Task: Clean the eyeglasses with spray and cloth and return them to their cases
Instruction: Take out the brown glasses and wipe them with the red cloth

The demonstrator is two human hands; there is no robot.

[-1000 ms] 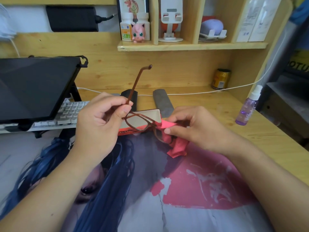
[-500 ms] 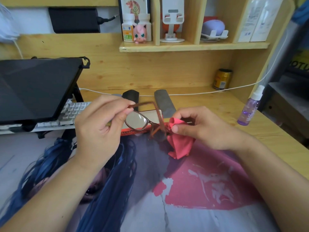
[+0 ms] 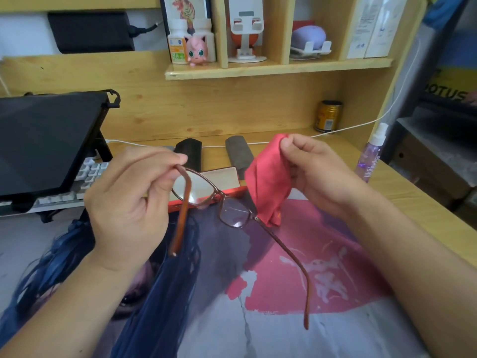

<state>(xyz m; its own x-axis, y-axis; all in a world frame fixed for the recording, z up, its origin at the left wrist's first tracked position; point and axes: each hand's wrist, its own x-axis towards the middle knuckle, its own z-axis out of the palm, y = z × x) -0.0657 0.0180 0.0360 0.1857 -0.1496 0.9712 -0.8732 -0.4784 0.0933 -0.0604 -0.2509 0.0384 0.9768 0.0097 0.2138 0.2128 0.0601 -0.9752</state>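
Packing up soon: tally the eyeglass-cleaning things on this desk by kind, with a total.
Eyeglasses: 1, brown pair gripped by the left hand.
Cloths: 1, red cloth pinched by the right hand.
Spray bottles: 1, purple bottle standing on the desk.
Closed cases: 2, black case, grey case.
Total: 5.

Glossy plastic eyeglasses [image 3: 206, 195], matt red cloth [image 3: 265, 182]

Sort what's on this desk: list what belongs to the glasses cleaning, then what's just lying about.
For the job: eyeglasses pinched by left hand; red cloth in right hand; spray bottle; black case; grey case.

Lying about: can; keyboard; pink figure; phone stand.
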